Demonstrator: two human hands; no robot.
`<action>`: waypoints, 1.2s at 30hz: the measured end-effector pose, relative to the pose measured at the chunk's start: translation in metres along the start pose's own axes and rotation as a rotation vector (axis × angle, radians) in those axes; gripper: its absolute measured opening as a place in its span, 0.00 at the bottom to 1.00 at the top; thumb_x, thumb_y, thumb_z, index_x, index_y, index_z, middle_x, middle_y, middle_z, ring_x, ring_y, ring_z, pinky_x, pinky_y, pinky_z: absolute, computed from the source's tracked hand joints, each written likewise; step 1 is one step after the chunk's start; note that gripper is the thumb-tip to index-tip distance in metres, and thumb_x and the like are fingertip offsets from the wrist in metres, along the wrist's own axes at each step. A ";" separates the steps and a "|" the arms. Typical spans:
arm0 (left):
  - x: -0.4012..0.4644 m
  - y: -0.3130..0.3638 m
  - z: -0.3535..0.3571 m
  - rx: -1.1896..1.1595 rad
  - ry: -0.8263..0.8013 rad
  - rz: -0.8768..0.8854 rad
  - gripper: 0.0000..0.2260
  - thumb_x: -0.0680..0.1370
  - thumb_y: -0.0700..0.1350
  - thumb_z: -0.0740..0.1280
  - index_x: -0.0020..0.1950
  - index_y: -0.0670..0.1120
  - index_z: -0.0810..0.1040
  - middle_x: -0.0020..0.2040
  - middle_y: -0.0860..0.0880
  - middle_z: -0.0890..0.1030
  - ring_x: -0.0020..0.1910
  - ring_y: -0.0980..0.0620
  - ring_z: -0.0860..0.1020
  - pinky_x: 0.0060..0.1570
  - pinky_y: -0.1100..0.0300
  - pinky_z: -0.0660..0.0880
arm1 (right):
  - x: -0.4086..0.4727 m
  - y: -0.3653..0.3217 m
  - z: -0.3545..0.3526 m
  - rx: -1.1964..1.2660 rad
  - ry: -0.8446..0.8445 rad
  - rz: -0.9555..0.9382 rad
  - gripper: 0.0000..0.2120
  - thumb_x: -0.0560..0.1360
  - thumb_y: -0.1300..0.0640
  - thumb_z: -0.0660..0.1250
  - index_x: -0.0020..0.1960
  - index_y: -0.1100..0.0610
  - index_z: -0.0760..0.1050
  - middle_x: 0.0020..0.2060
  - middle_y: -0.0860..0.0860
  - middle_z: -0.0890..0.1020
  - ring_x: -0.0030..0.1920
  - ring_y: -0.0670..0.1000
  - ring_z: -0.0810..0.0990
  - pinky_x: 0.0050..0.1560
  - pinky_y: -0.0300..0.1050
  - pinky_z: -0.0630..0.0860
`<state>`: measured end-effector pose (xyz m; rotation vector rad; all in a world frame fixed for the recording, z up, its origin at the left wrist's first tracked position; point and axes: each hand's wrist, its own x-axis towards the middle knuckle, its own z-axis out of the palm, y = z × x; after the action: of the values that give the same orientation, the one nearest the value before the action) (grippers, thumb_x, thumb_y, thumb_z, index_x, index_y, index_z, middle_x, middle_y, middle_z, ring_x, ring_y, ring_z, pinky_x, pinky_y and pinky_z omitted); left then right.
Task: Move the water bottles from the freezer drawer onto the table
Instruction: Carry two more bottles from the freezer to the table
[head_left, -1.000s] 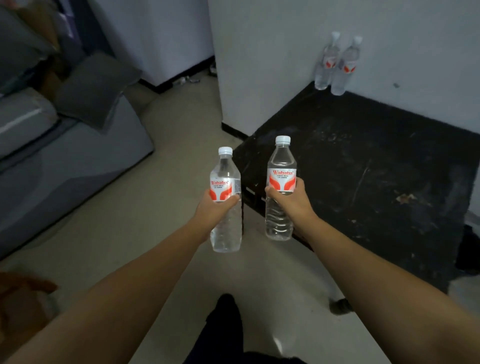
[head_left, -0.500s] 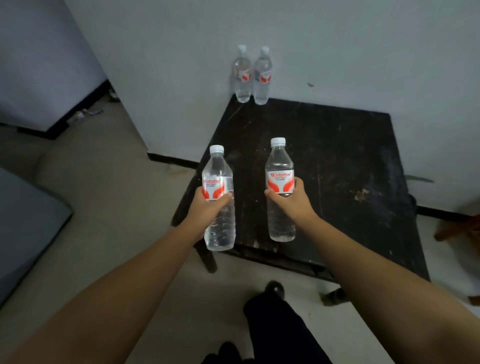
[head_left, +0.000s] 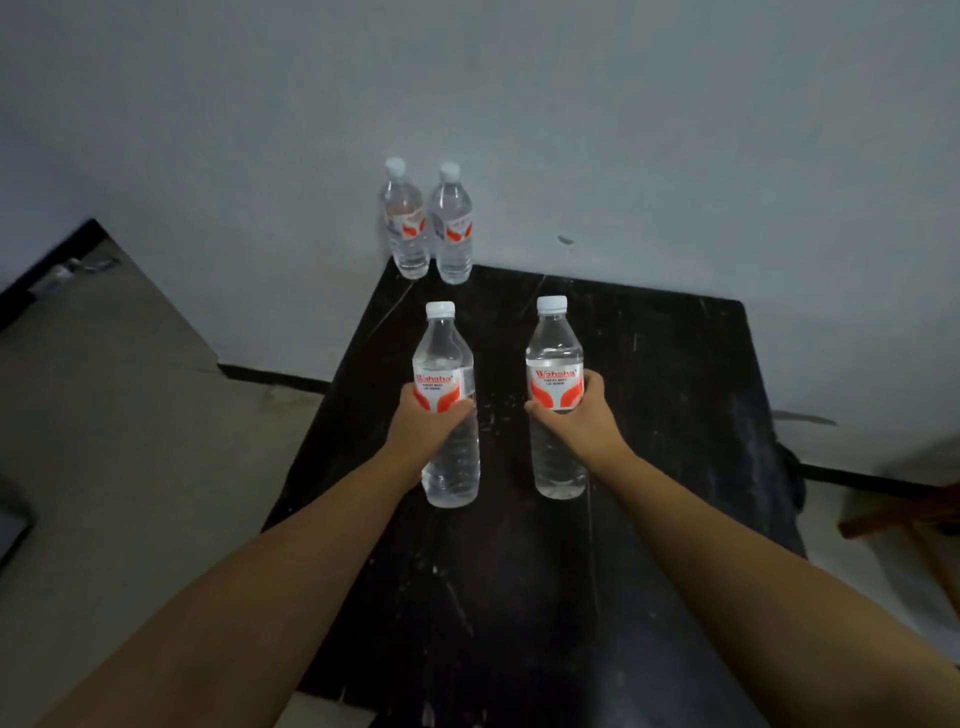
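four bottles are showing, and i am starting with the biggest thing around them. the pale wall (head_left: 571, 104) is filling the whole top of the view from 9 through 12 to 3 o'clock. the beige floor (head_left: 130, 441) is spreading out at 8 and 9 o'clock, with a dark skirting strip running along the foot of the wall. the black table (head_left: 649, 415) is taking up the middle and lower part of the view, its scuffed top pushed back against the wall. at 4 o'clock, past the table's edge, a piece of brown wooden furniture (head_left: 893, 514) is poking in; i cannot tell what it is.

my left hand (head_left: 423, 426) is wrapping closed around the left bottle (head_left: 447, 405), fingers curling over the lower part of its red and white label, and i am keeping it upright just left of centre. my right hand (head_left: 582, 421) is closing the same way around the right bottle (head_left: 555, 395), thumb across the label, just right of centre. both bottles are sitting over the table top; whether their bases are touching it i cannot tell.

the two standing bottles (head_left: 428, 223) are waiting at 12 o'clock on the table's far corner, side by side against the wall, white caps on.
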<state>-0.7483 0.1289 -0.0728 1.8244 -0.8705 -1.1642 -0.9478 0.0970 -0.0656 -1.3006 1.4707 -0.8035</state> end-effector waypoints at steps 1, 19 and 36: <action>0.011 0.005 0.006 0.008 -0.003 0.006 0.31 0.69 0.48 0.76 0.67 0.45 0.66 0.59 0.47 0.77 0.58 0.47 0.78 0.59 0.48 0.76 | 0.013 -0.001 -0.004 -0.007 0.005 0.008 0.35 0.69 0.56 0.75 0.69 0.55 0.59 0.60 0.51 0.74 0.59 0.50 0.75 0.61 0.47 0.74; 0.250 0.094 0.096 0.060 -0.042 0.285 0.30 0.69 0.44 0.76 0.67 0.49 0.67 0.58 0.54 0.76 0.59 0.52 0.76 0.58 0.61 0.70 | 0.243 -0.019 -0.007 -0.001 0.256 -0.006 0.32 0.66 0.56 0.78 0.62 0.49 0.64 0.46 0.37 0.73 0.51 0.41 0.74 0.53 0.37 0.71; 0.326 0.093 0.136 -0.069 0.097 0.467 0.33 0.68 0.43 0.76 0.69 0.51 0.64 0.58 0.61 0.71 0.56 0.74 0.68 0.49 0.87 0.63 | 0.340 -0.015 0.028 0.072 0.289 -0.143 0.34 0.67 0.56 0.77 0.67 0.50 0.64 0.60 0.46 0.76 0.58 0.44 0.76 0.60 0.40 0.73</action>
<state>-0.7745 -0.2262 -0.1549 1.4980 -1.1104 -0.7920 -0.8998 -0.2324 -0.1407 -1.2849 1.5680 -1.1673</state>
